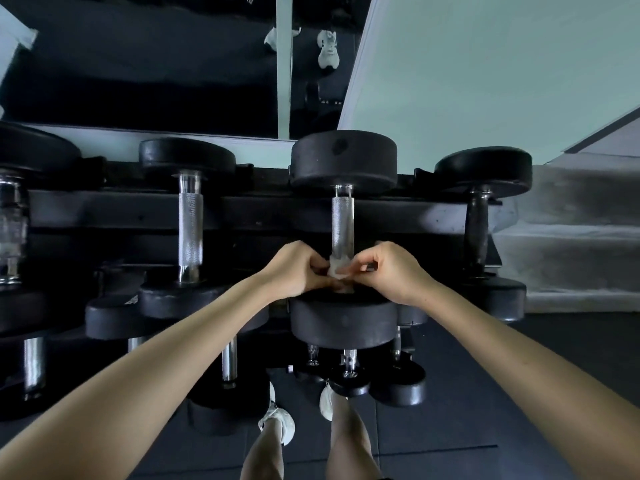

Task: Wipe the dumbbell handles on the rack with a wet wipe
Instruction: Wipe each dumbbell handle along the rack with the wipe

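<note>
Head view: at frame centre, the left hand (298,270) and right hand (393,271) each pinch the wipe (336,269) with curled fingertips. They hold it against the lower end of the middle handle (343,220) on the rack (259,209). The step in hand looks like fitting the wipe round this handle. The next move likely calls for a snug grip and a slide up the knurled length towards the frame's top.

Just one cam, head-worn and wide-angle, staring steeply down over the rack (259,209) from close in, shoes (277,424) and floor (450,427) along the bottom.
</note>
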The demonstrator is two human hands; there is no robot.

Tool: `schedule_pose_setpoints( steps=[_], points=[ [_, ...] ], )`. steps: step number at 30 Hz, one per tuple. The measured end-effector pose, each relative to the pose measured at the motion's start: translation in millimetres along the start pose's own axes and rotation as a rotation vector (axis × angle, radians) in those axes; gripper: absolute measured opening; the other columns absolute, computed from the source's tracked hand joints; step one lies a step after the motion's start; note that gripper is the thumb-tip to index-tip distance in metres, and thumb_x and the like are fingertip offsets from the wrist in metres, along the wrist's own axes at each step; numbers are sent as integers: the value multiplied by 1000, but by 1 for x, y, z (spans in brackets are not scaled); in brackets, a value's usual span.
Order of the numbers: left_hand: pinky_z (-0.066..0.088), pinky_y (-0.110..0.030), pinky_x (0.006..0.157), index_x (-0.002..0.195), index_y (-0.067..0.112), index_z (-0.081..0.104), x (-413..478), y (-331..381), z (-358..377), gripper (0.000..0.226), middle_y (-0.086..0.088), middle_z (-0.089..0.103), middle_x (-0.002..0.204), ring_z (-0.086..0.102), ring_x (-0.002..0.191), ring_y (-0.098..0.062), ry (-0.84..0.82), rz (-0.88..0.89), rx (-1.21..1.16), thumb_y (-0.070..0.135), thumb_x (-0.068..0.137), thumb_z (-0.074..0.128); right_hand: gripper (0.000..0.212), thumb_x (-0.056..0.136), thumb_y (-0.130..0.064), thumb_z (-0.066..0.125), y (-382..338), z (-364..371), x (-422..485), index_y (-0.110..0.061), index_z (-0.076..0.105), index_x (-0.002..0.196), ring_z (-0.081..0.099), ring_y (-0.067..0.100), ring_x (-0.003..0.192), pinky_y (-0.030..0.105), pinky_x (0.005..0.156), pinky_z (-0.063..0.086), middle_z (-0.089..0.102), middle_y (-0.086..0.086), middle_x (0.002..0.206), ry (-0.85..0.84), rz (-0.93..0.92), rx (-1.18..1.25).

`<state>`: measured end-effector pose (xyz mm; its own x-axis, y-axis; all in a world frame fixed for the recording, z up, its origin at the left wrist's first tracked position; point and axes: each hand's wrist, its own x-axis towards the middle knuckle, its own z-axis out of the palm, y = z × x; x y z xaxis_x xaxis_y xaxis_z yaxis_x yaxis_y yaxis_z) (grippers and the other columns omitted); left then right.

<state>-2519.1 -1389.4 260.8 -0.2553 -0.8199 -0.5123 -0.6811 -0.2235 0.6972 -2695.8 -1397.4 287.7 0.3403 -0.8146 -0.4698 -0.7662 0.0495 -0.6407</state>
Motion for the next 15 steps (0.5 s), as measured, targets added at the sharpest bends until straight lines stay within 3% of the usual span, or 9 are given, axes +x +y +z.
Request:
schedule_pose_setpoints(
  steps=[2,5,7,10,12,14,15],
  points=[
    [30,-23,49,75,5,73,-5,6,-5,42,-7,51,57,39,54,-10,93,19,37,45,66,81,12,77,-27,75,0,2,-6,-38,73,82,63,0,76,32,77,52,71,-14,77,87,2,107],
    [41,-27,58,75,10,75,-17,23,-7,20,-4,65,64,50,59,-8,237,72,-129,26,67,82,13,83,-24,70,-2,3,-22,-34,74,91,64,2,75,34,70,52,72,-12,84,327,20,257],
    [35,-28,57,66,14,70,-21,36,-4,5,-7,54,58,42,56,-12,150,127,-163,13,70,72,24,83,-36,69,-8,8,-32,-30,71,105,66,4,89,27,79,52,72,-11,98,396,52,249],
    [39,-28,59,70,14,70,-20,48,1,14,-7,57,59,50,58,-19,95,107,-109,2,73,64,32,81,-34,72,-17,14,-33,-25,69,112,63,3,96,18,81,46,70,-11,104,462,134,260],
    [46,-26,67,88,13,75,-21,49,-1,19,-6,71,75,64,74,-19,178,48,-76,3,78,64,23,83,-26,71,-16,13,-26,-23,71,106,62,3,85,17,77,46,71,-9,93,472,142,328],
    [49,-25,73,98,13,74,-25,47,-5,21,-4,73,87,66,84,-15,286,-39,-156,5,82,64,7,86,-18,65,-7,10,-13,-19,72,86,53,2,66,17,63,41,64,-10,70,462,151,325],
    [50,-26,72,98,14,74,-27,45,-6,20,-2,73,87,66,84,-15,340,-88,-226,6,83,64,14,87,-14,61,-3,8,-5,-17,68,76,49,3,61,18,59,38,57,-10,62,435,167,329]
  ],
)
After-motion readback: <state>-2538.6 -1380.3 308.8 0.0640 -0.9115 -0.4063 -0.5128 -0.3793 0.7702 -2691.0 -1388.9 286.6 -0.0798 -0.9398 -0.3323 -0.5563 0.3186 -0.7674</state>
